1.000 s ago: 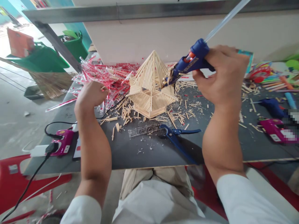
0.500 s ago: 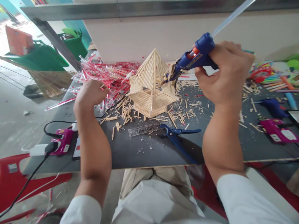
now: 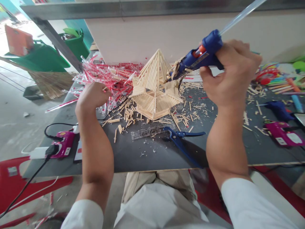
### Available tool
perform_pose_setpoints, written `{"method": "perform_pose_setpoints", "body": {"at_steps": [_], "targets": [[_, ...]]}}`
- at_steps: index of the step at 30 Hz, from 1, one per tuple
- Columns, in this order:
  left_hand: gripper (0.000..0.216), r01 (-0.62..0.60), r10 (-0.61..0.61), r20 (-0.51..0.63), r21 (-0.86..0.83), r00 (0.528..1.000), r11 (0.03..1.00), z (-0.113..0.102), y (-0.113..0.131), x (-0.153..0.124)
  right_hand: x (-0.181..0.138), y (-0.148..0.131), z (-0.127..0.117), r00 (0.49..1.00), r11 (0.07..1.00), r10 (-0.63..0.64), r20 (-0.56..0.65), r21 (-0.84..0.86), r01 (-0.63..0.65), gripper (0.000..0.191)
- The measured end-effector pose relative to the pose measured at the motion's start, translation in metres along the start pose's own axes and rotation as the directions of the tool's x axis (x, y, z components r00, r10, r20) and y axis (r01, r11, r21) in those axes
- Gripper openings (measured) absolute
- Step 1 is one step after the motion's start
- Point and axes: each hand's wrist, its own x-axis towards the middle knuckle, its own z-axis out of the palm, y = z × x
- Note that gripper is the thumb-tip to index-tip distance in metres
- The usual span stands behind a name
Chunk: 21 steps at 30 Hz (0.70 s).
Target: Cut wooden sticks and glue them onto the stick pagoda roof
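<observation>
In the head view my right hand [image 3: 234, 73] is wrapped round a blue hot glue gun [image 3: 196, 58], with a long clear glue stick [image 3: 240, 17] running out of its back. The gun's nozzle points left and down at the side of a pointed model built of wooden sticks [image 3: 154, 95]. Whether the tip touches the model I cannot tell. My left hand [image 3: 92, 97] is closed, left of the model, and what looks like the end of a small wooden stick [image 3: 105, 89] shows at its fingers.
Red and clear plastic wrappers [image 3: 119, 74] are heaped behind my left hand. Cut stick pieces [image 3: 130, 114] lie around the model. Nearer me are a clear ruler [image 3: 143, 133] and a blue-handled cutter [image 3: 181, 141]. Purple power boxes [image 3: 65, 144] with cables sit at the left and right.
My right hand and the glue gun have shifted slightly up and to the right; the nozzle remains near the model. My left hand has hardly moved.
</observation>
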Motion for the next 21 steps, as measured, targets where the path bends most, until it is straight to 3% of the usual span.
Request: {"method": "perform_pose_setpoints", "body": {"at_steps": [5,12,17,21], "targets": [[0.023,0.009,-0.009,0.064,-0.009,0.998,1.0,-0.0026,0.0045,-0.0008,-0.0006,0.0004,0.0013,1.0,1.0,0.017,0.009,-0.013,-0.017,0.043],[0.022,0.006,-0.004,0.032,-0.048,0.999,0.999,-0.0014,0.0051,0.0011,-0.0018,-0.0008,0.0019,0.999,0.999,0.046,-0.014,-0.024,-0.047,0.048],[0.034,-0.005,0.009,0.038,-0.104,0.999,0.995,-0.0032,0.0069,-0.0013,-0.0011,-0.0002,0.0025,0.998,1.0,0.027,-0.051,-0.011,-0.028,0.048],[0.04,0.03,-0.02,0.129,-0.075,0.991,0.997,-0.0079,0.0093,-0.0007,-0.0004,0.0019,0.0034,0.999,0.999,0.047,-0.02,-0.026,-0.047,0.046]]}}
